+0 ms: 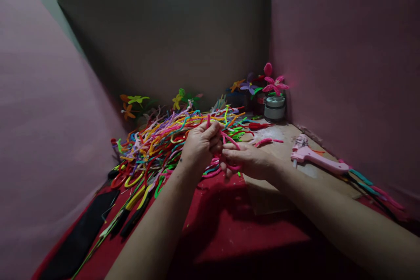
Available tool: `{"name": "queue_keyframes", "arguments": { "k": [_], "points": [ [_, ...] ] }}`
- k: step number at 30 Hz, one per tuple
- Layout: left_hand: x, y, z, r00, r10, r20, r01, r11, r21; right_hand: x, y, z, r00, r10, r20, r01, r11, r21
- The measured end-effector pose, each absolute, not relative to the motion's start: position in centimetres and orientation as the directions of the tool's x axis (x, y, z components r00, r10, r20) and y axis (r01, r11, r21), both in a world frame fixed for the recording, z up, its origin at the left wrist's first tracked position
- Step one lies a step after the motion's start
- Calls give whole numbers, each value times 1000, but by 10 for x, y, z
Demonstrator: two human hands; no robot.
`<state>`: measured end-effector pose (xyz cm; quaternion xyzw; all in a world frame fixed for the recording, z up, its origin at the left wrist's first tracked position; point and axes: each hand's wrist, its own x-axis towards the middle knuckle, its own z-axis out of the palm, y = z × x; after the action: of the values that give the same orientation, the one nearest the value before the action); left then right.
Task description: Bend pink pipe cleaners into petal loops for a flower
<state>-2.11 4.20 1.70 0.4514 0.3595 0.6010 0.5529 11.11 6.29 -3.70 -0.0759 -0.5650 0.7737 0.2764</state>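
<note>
My left hand (203, 140) is closed, thumb against fingers, on a pink pipe cleaner (231, 139) whose fuzzy end sticks up above the thumb. Beside it on the right, my right hand (244, 157) pinches the same pink strand lower down, and a pink loop shows below its fingers. Both hands are held close together above the front of a big heap of many-coloured pipe cleaners (164, 135). Fingers hide part of the pink piece, so its whole shape cannot be made out.
At right, a pink glue gun (318, 159) lies on a brown board (285, 140). A grey jar (274, 108) holds a pink pipe-cleaner flower (275, 85). Yellow-and-black pliers (139, 203) and a black flat object (82, 236) lie at left on red cloth (229, 232). Pink walls flank both sides.
</note>
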Motion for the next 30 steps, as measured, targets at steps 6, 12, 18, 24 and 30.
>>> {"name": "queue_keyframes", "arguments": {
  "k": [6,12,18,24,30],
  "points": [
    [-28,47,10,-25,973,231,-300,-228,926,104,58,-38,-845,532,43,-307,-418,-855],
    [-36,49,7,-134,947,292,-136,-310,941,101,52,-40,-731,680,45,-378,-350,-857],
    [-47,45,3,-108,981,158,-399,-189,897,96,56,-40,-638,759,129,-472,-253,-844],
    [-49,38,-17,101,994,47,-291,-15,956,90,65,-35,-631,757,173,-456,-181,-871],
    [-51,44,-31,-33,990,141,-205,-144,968,86,71,-51,-680,717,153,-335,-119,-935]
  ]
}}
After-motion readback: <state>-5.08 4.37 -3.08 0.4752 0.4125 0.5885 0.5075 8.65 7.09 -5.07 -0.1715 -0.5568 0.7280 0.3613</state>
